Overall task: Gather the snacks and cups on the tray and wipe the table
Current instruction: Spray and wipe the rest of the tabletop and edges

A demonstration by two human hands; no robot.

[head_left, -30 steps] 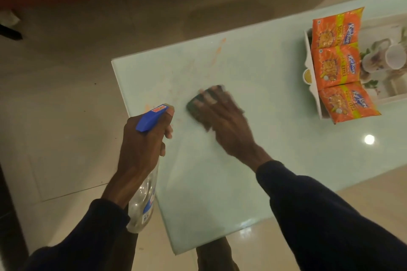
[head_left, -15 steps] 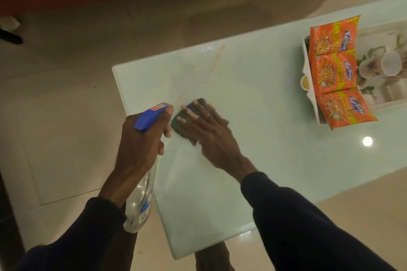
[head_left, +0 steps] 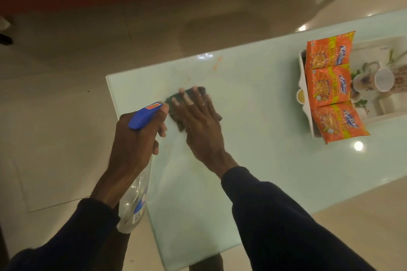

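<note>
Right hand [head_left: 198, 121] flat, fingers spread, pressing dark green scouring pad [head_left: 176, 103] onto pale glass table [head_left: 253, 138], near left end. Left hand [head_left: 136, 138] grips clear spray bottle [head_left: 134, 202] (blue trigger head up). White tray [head_left: 306, 99] far right: three orange snack packets [head_left: 328, 88], cup [head_left: 372, 80] on side. Orange smears [head_left: 217, 64] beyond pad.

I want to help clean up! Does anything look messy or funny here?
Yes. Orange smears streak the table near its far edge, a cup lies tipped over in the tray, and one snack packet hangs over the tray's rim.
</note>
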